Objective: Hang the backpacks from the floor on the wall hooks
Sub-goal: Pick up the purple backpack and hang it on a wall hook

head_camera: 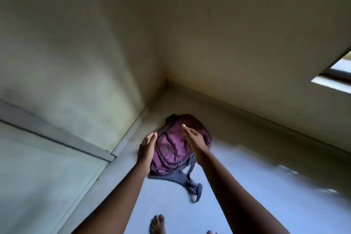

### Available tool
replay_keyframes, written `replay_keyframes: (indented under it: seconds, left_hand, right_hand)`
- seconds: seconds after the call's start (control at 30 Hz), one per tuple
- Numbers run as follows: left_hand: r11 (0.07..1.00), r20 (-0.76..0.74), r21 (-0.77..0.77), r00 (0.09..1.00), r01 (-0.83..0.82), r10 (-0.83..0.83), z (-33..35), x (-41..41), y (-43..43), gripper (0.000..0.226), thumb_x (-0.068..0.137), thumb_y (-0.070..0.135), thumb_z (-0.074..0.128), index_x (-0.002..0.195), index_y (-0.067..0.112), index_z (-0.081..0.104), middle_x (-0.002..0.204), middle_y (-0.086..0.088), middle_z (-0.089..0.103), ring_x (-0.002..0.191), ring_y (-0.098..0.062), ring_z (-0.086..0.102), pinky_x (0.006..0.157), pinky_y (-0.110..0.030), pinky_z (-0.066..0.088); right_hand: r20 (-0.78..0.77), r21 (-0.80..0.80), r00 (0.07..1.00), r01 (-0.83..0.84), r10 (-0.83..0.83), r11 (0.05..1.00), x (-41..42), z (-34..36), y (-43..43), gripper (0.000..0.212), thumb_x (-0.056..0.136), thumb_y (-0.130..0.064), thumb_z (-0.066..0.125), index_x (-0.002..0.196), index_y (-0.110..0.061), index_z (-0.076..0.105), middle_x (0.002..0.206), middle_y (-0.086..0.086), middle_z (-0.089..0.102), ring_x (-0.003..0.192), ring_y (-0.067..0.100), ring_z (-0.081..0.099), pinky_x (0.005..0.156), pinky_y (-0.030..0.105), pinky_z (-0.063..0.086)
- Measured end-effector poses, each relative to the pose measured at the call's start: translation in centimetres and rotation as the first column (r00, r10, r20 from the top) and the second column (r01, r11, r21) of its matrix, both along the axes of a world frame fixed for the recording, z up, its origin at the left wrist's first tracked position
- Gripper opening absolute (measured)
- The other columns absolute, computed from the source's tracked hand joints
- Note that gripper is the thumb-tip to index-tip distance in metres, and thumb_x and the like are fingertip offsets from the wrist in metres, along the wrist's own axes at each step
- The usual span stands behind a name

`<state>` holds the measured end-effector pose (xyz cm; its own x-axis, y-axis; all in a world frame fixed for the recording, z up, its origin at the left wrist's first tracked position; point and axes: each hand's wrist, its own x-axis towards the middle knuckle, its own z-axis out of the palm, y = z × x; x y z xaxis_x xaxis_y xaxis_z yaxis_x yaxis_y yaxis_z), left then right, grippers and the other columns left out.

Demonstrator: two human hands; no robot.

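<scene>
A purple backpack (171,149) lies on the floor in the room's corner, its grey straps (191,184) trailing toward me. My left hand (147,148) is at the pack's left side with fingers straight and apart. My right hand (193,137) hovers over its upper right, fingers extended. Neither hand grips the pack; whether they touch it is unclear. No wall hooks are in view.
Two cream walls meet in the corner (167,81) behind the pack. A pale door or panel (43,167) stands at the left. A window (336,78) shows at the right edge. My bare feet (157,223) stand on the light floor below the pack.
</scene>
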<state>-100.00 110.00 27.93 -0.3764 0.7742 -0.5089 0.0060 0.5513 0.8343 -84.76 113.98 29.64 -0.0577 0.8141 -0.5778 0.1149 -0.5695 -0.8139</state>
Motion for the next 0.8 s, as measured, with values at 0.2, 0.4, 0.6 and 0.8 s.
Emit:
replay_keyframes:
  seconds: [0.2, 0.4, 0.6, 0.8]
  left_hand:
    - [0.945, 0.001, -0.3, 0.99, -0.132, 0.139, -18.1, -6.6, -2.9, 0.04, 0.093, 0.028, 0.05, 0.129, 0.01, 0.053, 0.137, -0.009, 0.053, 0.121, -0.023, 0.05, 0.092, -0.028, 0.035]
    - [0.894, 0.031, -0.405, 0.974, -0.195, 0.226, -36.2, -11.3, -2.4, 0.045, 0.091, 0.03, 0.053, 0.132, 0.014, 0.05, 0.135, -0.003, 0.054, 0.126, -0.021, 0.049, 0.104, -0.034, 0.036]
    - [0.838, 0.077, -0.469, 0.932, -0.279, 0.354, -54.2, -16.2, -3.4, 0.041, 0.093, 0.028, 0.051, 0.13, 0.011, 0.049, 0.109, -0.003, 0.053, 0.096, -0.019, 0.052, 0.064, -0.022, 0.036]
    - [0.796, 0.227, -0.532, 0.858, -0.288, 0.461, -60.0, -15.4, -4.1, 0.043, 0.093, 0.031, 0.049, 0.131, 0.011, 0.052, 0.125, -0.01, 0.06, 0.084, -0.014, 0.057, 0.062, -0.024, 0.037]
  right_hand:
    - [0.071, -0.23, 0.994, -0.06, 0.078, 0.971, -7.1, -18.6, -1.6, 0.035, 0.091, -0.034, 0.054, 0.11, -0.007, 0.063, 0.072, -0.003, 0.052, 0.06, 0.005, 0.042, 0.062, 0.021, 0.036]
    - [0.218, -0.238, 0.923, -0.265, 0.317, 0.934, -13.3, -37.0, -1.3, 0.043, 0.09, -0.037, 0.054, 0.111, -0.001, 0.061, 0.109, 0.019, 0.066, 0.104, 0.026, 0.061, 0.072, 0.027, 0.035]
    - [0.483, -0.185, 0.707, -0.493, 0.516, 0.85, -18.9, -55.9, -3.4, 0.062, 0.073, -0.037, 0.071, 0.126, -0.013, 0.049, 0.128, 0.014, 0.051, 0.123, 0.032, 0.044, 0.102, 0.037, 0.036]
    - [0.806, -0.037, 0.415, -0.677, 0.423, 0.735, -19.1, -61.4, -4.5, 0.043, 0.062, 0.009, 0.063, 0.101, -0.007, 0.061, 0.087, 0.021, 0.066, 0.073, 0.039, 0.066, 0.059, 0.039, 0.053]
